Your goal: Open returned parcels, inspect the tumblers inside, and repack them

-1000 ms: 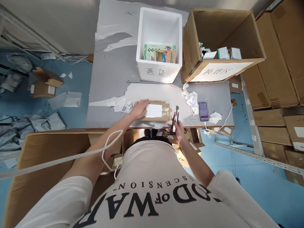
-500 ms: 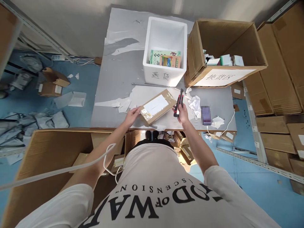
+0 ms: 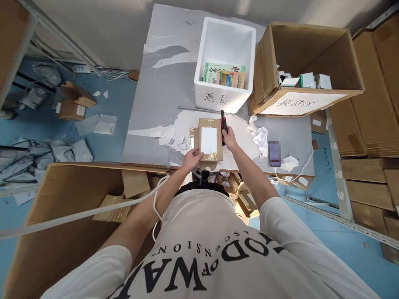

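A small taped cardboard box (image 3: 216,141) with a white label on top stands squared to me near the table's front edge. Flap-like cardboard pieces stick out at its left and front sides. My left hand (image 3: 192,158) is closed on its near left corner, thumb on top. In my right hand (image 3: 229,138) is a black and red utility knife (image 3: 223,124), held upright along the box's right side, its tip pointing away from me. Whether its blade is out, I cannot make out.
Behind the box stand a white foam bin (image 3: 222,101) with booklets and a large open carton (image 3: 262,83) holding small boxes. Crumpled paper (image 3: 259,139) and a phone (image 3: 274,153) on a cable lie to the right. A big open carton (image 3: 62,199) sits below left.
The box has turned from slanted to straight, and flap-like pieces now show at its left and front. My left hand has shifted right and nearer; the knife has moved left against the box.
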